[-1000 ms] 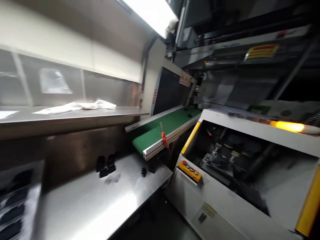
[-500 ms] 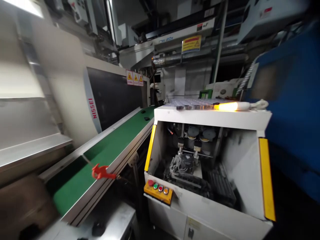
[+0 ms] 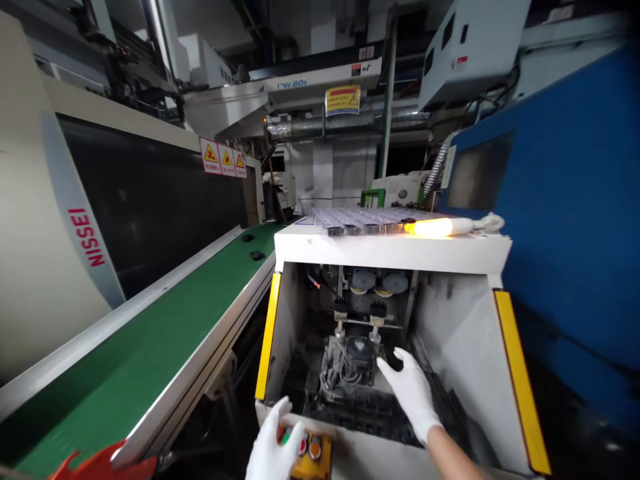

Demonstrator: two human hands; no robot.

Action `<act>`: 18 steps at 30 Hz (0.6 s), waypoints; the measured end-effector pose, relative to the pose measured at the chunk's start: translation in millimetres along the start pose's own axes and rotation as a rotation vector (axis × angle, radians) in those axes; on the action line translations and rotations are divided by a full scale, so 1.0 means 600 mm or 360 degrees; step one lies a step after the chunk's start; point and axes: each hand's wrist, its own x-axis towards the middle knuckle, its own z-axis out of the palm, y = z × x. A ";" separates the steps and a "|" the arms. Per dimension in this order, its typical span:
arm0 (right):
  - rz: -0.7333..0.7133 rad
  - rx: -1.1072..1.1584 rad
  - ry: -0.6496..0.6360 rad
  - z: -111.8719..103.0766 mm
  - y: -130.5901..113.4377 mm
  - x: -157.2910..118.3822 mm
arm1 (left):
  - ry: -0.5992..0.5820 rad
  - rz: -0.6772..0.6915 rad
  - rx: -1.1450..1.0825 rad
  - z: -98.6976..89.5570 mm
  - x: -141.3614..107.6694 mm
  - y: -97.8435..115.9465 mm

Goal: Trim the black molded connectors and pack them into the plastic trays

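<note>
My right hand [image 3: 411,390], in a white glove, reaches into the opening of a white machine cabinet [image 3: 390,253]. Its fingers are spread with nothing in them. Ahead of it stand two upright metal posts with black tops, one of them a black-topped post [image 3: 378,312], beside a dark motor-like block [image 3: 359,350] with grey cables. My left hand [image 3: 274,443], also white-gloved, hovers over or touches the yellow button box [image 3: 320,460] at the cabinet's front; which one I cannot tell. Thumb and fingers are apart, and it partly hides the buttons.
A green conveyor belt [image 3: 165,347] runs along the left, carrying two small black parts [image 3: 257,255]. An orange air gun [image 3: 105,467] hangs at its near edge. Clear trays [image 3: 360,219] and a glowing lamp [image 3: 435,227] lie on the cabinet top. A blue machine [image 3: 570,220] stands at right.
Both gloved hands have come into view, the right inside the cabinet opening and the left at the button box. My view has moved closer to the cabinet and turned slightly right.
</note>
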 end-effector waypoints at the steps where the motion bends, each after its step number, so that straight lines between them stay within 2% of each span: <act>1: 0.0032 -0.0014 0.0039 0.000 -0.006 0.020 | -0.0084 0.0069 -0.0022 0.005 0.031 0.017; 4: 0.0091 -0.0012 0.0109 0.008 -0.021 0.076 | -0.0178 0.0179 -0.0018 0.034 0.107 0.072; 7: 0.0107 0.0012 0.0149 0.024 -0.037 0.129 | -0.0208 0.0267 -0.0013 0.080 0.164 0.122; 13: 0.0098 0.0034 0.0214 0.070 -0.066 0.218 | -0.0159 0.0380 -0.0139 0.204 0.266 0.190; 18: 0.0086 0.0072 0.0395 0.107 -0.068 0.250 | -0.0043 0.0317 -0.0291 0.303 0.323 0.229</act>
